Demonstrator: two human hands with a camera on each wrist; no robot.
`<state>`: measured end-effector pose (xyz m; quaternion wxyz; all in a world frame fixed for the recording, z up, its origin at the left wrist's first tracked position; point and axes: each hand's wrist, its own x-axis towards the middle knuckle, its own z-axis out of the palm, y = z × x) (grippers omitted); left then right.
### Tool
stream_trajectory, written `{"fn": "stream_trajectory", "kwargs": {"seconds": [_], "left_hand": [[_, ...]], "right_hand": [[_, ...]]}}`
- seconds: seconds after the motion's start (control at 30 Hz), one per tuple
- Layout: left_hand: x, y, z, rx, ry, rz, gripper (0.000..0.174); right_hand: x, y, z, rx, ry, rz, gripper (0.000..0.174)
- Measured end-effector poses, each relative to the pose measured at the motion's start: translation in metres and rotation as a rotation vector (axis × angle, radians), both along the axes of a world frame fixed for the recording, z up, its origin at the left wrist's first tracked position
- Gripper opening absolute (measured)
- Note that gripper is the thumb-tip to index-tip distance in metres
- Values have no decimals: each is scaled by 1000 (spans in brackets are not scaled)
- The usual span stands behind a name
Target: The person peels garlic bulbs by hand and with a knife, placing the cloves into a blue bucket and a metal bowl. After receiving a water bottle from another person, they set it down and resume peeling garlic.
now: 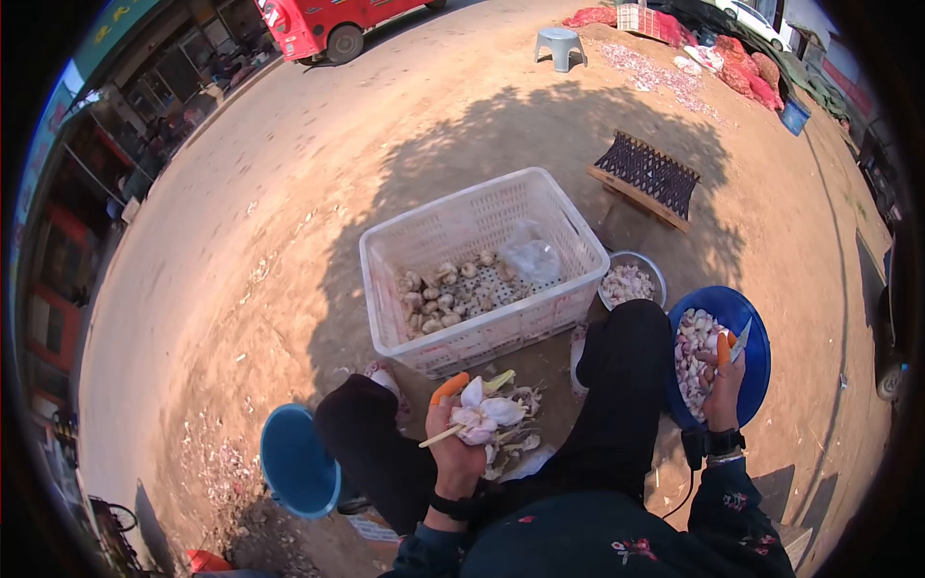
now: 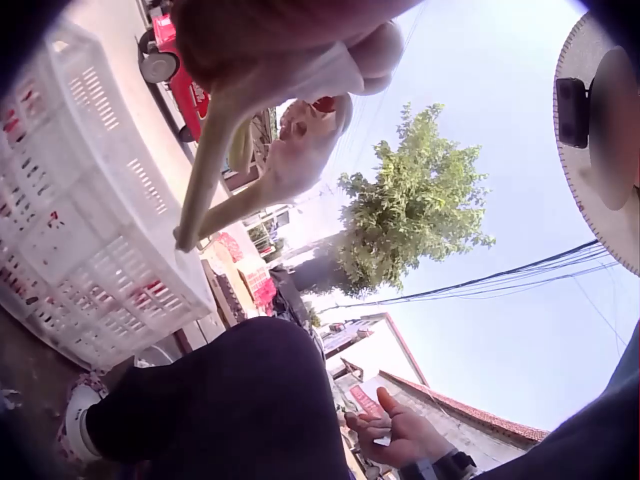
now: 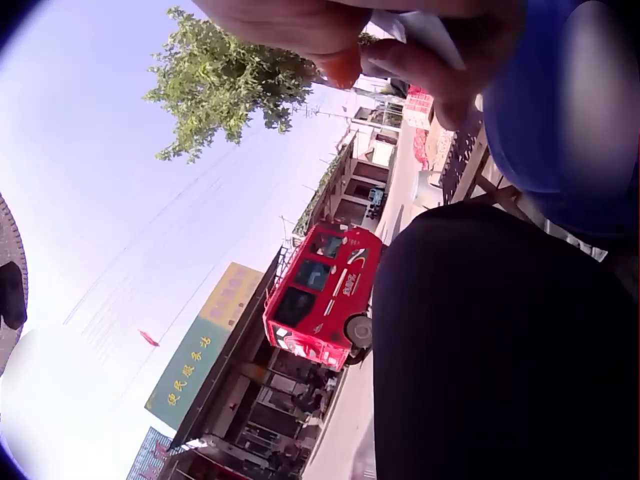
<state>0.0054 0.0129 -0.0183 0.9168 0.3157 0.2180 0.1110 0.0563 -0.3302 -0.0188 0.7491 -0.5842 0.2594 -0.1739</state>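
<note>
Your left hand [image 1: 456, 457] grips a garlic bulb [image 1: 474, 420], stalk [image 1: 439, 437] toward eight o'clock; your right hand [image 1: 724, 393], apart at three o'clock, holds a knife [image 1: 741, 342].

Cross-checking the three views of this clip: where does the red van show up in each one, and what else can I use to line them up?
Head: red van at the top, left of centre, cut off by the edge.
Left wrist: red van at upper left, partly hidden.
Right wrist: red van near the centre, tilted.
Shared landmark: the dark trousers.
</note>
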Motion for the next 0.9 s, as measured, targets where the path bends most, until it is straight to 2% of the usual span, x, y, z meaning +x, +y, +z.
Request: {"fn": "stream_trajectory", "kwargs": {"seconds": [0.07, 0.1, 0.2, 0.27, 0.3, 0.43, 0.5, 0.53, 0.6, 0.63, 0.7, 0.83, 0.9], "left_hand": [[1, -4, -3, -31, 14, -6, 36], [0, -6, -4, -33, 16, -8, 36], [-1, -9, -1, -41, 19, -33, 35], [-4, -12, 3, -58, 19, -108, 34], [-6, -15, 6, -59, 23, -105, 34], [-9, -17, 6, 8, -20, -130, 30], [-9, -19, 3, 39, -29, -114, 29], [-8, -20, 2, 55, -31, -116, 27], [-6, -23, 0, 62, -33, -125, 26], [-5, -23, -1, 58, -22, -121, 26], [-3, -23, -4, 51, -12, -121, 26], [0, -24, -21, 102, -27, -127, 26], [0, -25, -23, 126, -13, -136, 26]], "right_hand": [[-6, 13, 4, -251, 57, -9, 42], [-12, 31, 6, -157, -46, 100, 41], [-24, 99, 9, -260, -181, 624, 33], [-31, 140, 22, -331, -250, 1026, 38], [-32, 161, 25, -394, -417, 1058, 39], [-35, 190, 5, -481, -531, 1065, 34], [-31, 188, -10, -291, -573, 1131, 30], [-31, 189, -13, -296, -569, 1130, 30], [-32, 187, -17, -152, -443, 1157, 27], [-33, 188, -17, -157, -440, 1150, 27], [-34, 194, -16, 92, -281, 1123, 24], [-30, 199, -26, 184, -175, 1104, 22], [-26, 205, -31, 443, 52, 932, 23]]}}
